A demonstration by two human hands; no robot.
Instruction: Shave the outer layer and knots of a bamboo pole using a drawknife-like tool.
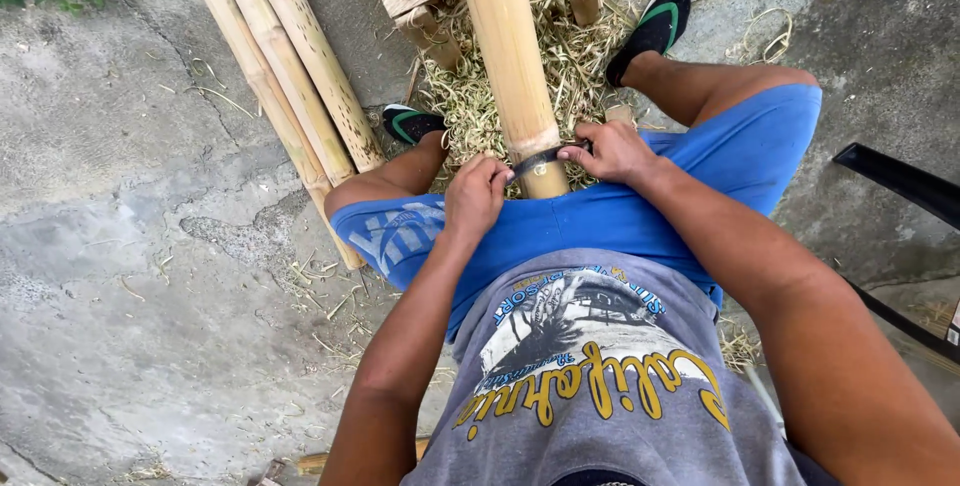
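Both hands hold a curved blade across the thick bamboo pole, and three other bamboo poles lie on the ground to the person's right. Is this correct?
Not quite. The head view shows the three other bamboo poles lying to the person's left, not right. The left hand and right hand do hold the curved blade across the thick bamboo pole.

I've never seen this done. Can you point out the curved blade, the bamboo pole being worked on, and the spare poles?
curved blade (538,159), head view, dark middle between both hands.
bamboo pole (510,46), head view, mid-shaft.
spare poles (290,56), head view, middle of the bundle.
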